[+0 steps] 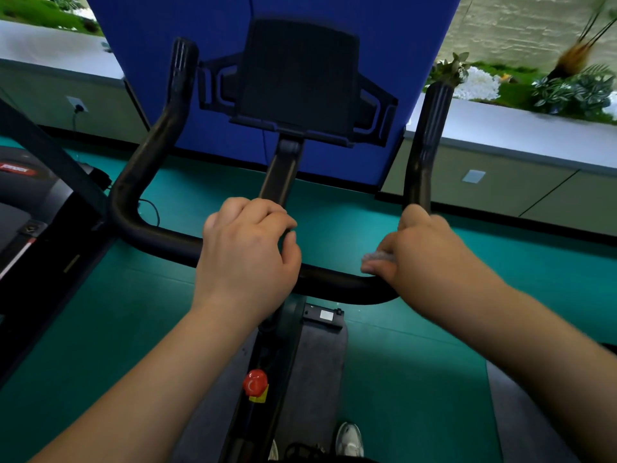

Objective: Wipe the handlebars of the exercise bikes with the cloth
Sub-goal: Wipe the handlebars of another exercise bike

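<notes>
Black handlebar (160, 240) of the exercise bike: crossbar long axis runs left-right across the view, sloping slightly down toward the right; both ends bend up and away, the horn grips pointing toward the blue panel (384, 25). Left hand (247, 255) curled over the crossbar centre, gripping it at the stem. Right hand (424, 252) wrapped round the right bend, pressing a grey cloth (377, 258) against the bar; only a scrap of cloth shows. Tablet holder (297, 81) stands between the horns. Red knob (255, 382) below on the frame. Treadmill (30, 208) at left; planter ledge (521, 135) behind.
</notes>
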Motion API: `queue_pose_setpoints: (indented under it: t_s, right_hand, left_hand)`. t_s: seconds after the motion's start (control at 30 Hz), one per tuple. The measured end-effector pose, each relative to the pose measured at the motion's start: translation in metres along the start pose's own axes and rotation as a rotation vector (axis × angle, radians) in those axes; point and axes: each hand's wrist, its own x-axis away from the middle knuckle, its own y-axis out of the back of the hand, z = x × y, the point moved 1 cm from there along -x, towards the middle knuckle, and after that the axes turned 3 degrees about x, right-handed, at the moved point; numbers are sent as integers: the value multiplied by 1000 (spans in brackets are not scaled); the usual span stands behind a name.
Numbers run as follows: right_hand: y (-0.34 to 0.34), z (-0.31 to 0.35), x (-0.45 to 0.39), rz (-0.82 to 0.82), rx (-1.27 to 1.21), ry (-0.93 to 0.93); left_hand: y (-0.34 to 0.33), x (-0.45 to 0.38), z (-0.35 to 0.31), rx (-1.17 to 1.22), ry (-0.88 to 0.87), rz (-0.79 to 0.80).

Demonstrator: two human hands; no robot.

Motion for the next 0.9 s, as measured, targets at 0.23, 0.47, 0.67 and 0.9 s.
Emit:
queue_pose_setpoints:
  t_s: [0.23, 0.47, 0.67, 0.9]
  right_hand:
    - [-5, 47, 18, -111, -256, 23]
    - [-28, 67, 19, -410, -286, 154]
    - [-37, 2, 34, -562, -276, 28]
    - [-43, -35, 43, -648, -432, -56]
  left_hand:
    - [-2, 1, 0, -9, -10, -22]
    - [-1, 1, 3, 43, -7, -39]
    - [0, 3, 2, 52, -3, -14]
    - [-6, 4, -15, 51, -94, 14]
